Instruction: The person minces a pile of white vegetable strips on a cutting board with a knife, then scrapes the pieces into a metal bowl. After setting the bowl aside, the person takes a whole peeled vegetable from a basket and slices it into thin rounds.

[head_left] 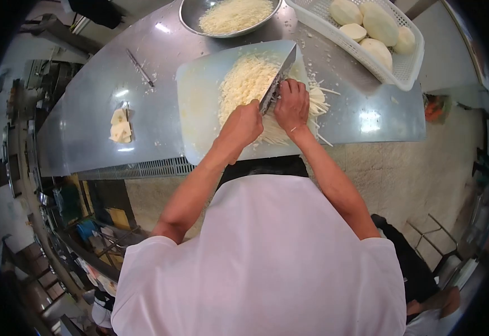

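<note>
My left hand (243, 126) is closed around the handle of a broad kitchen knife (281, 77), whose blade points away from me across a pale cutting board (195, 103). To the blade's right, my right hand (292, 105) curls its fingers down over pale vegetable strips (317, 105), knuckles close to the blade. Several long strips stick out at the board's right edge. A heap of finely diced pale vegetable (244, 84) covers the middle of the board, left of the blade. What lies directly under my right fingers is partly hidden.
At the far edge of the metal table (155, 106) stands a steel bowl (187, 17) with more diced vegetable. A white plastic basket (362, 64) holds several peeled, pale vegetables (380, 25). Left lie a thin dark tool (140, 67) and cut pieces (120, 126). Another person's arm (443, 302) shows lower right.
</note>
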A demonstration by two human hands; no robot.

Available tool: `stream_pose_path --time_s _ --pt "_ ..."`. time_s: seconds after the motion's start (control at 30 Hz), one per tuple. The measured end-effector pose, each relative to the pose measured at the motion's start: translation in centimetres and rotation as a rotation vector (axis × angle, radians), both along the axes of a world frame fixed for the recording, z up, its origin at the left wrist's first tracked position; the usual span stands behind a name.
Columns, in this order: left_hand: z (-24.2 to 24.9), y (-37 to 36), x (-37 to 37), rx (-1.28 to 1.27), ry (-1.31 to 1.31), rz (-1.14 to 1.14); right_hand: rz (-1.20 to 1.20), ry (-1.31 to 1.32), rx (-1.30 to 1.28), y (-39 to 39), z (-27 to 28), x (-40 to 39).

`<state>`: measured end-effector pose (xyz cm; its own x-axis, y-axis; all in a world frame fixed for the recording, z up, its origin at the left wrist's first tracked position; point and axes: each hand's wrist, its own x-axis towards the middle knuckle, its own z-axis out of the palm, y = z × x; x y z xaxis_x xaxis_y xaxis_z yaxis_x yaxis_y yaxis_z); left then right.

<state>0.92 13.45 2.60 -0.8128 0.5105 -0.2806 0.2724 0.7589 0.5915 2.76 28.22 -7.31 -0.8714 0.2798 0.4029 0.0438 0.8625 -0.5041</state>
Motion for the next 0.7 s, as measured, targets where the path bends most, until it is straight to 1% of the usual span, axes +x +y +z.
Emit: stream_pose_path --time_s 0.03,0.1,0.13,0.17,0.2,0.27,0.3,0.4,0.43,0.47,0.53,0.57,0.63,0.67,0.7 --pt "1.7 -0.3 0.4 -0.047 0.017 -0.006 -0.009 -0.016 -0.008 -0.2 0.0 -0.3" --pt "1.6 -0.9 1.7 -0.03 0.008 0.033 -0.02 0.025 -0.018 -0.2 -0.2 -0.5" --pt "1.0 -1.1 2.3 -0.009 -0.017 0.074 -0.028 0.051 -0.023 -0.3 -0.2 -0.2" --pt "-1.0 -0.7 2.4 -0.033 -0.018 0.067 -0.028 0.051 -0.024 -0.2 -0.2 -0.2" --pt "-1.8 -0.6 1.8 -0.032 -0.019 0.072 -0.025 0.046 -0.023 -0.3 0.0 -0.1" --pt "-2.9 0.0 0.2 0.051 0.023 0.022 -0.01 0.042 -0.007 -0.1 0.0 0.0" --pt "-1.7 0.0 -0.3 -0.001 0.072 0.001 -0.003 0.05 -0.02 0.0 -0.2 0.0" --pt "1.3 -1.2 1.0 -0.01 0.048 0.029 0.027 0.058 -0.068 0.2 0.0 -0.4" --pt "0.4 -1.4 1.7 0.025 0.096 0.083 0.049 0.041 -0.096 0.4 0.0 -0.1" --pt "-0.9 -1.5 1.3 0.025 0.095 0.08 0.045 0.041 -0.096 0.7 -0.1 -0.2" --pt "-1.8 -1.2 0.5 0.026 0.143 0.059 0.138 0.038 -0.148 1.0 0.1 0.1" --pt "-2.0 -1.6 0.1 0.027 0.123 0.047 0.146 0.035 -0.14 1.3 0.2 0.2" --pt "1.4 -1.6 0.9 0.004 0.099 0.074 0.144 0.117 -0.134 1.1 1.0 0.7" --pt "2.3 -1.6 1.1 -0.022 0.086 0.079 0.146 0.122 -0.135 1.1 1.5 0.8" --pt "2.1 -1.7 1.6 -0.025 0.085 0.077 0.155 0.118 -0.092 1.1 1.9 1.5"
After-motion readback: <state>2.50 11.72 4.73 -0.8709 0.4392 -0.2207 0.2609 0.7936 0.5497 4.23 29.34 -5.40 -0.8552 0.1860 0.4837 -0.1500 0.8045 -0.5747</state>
